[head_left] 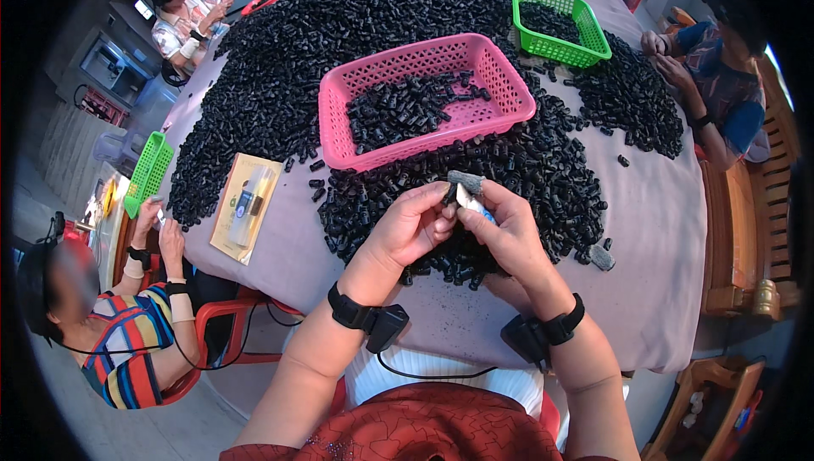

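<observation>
My left hand (414, 225) and my right hand (507, 232) meet above the near edge of a large heap of small black cylindrical pieces (356, 46). The left fingers pinch one small black piece (449, 194). The right hand grips a small white blade-like tool (469, 200) with a grey wrapped tip (465, 180), pressed against that piece. Both wrists wear black bands with cables. Just beyond my hands sits a pink basket (509, 84) partly filled with black pieces.
A green basket (591, 33) with black pieces stands further back. A flat yellow packet (246, 207) lies at the table's left. A grey lump (601, 257) rests at the right. People sit at left, far left and right; one holds a green basket (149, 171).
</observation>
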Action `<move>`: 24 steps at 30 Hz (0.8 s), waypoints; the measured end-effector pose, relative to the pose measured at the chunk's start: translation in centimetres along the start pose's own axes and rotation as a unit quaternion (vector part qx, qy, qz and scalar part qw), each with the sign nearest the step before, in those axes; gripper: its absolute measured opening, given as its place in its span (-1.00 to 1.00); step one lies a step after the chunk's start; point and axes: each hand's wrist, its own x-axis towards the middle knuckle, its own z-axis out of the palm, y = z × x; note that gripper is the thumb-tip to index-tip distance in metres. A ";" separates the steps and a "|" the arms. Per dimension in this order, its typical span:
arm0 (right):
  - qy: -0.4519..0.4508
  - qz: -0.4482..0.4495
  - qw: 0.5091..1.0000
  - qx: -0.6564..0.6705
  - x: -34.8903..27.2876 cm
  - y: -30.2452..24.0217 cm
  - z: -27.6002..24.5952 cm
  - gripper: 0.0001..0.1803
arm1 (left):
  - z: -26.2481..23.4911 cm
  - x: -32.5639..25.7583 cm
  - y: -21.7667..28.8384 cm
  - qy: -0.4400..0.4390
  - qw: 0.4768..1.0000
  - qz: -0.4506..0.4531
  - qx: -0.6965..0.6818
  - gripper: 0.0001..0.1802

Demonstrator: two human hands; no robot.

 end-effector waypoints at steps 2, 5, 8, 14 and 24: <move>0.087 -0.011 0.996 0.027 0.1 0.8 -0.2 -0.69 | 0.5 -0.2 0.7 0.042 0.996 0.039 0.065 -0.83; 0.115 0.030 0.992 0.047 0.1 0.7 -0.7 -0.72 | 2.4 -0.6 3.2 0.122 0.946 0.168 0.249 -0.84; 0.121 0.020 0.991 0.054 0.0 0.5 -0.4 -0.75 | 3.6 0.3 7.7 0.170 0.848 0.280 0.416 -0.83; 0.129 0.005 0.991 0.043 0.2 0.4 -0.6 -0.77 | 4.7 -0.7 8.2 0.216 0.677 0.337 0.618 -0.73; 0.112 -0.002 0.992 0.051 0.0 0.8 -0.4 -0.79 | 3.0 -0.9 3.3 0.075 0.443 0.104 0.887 -0.77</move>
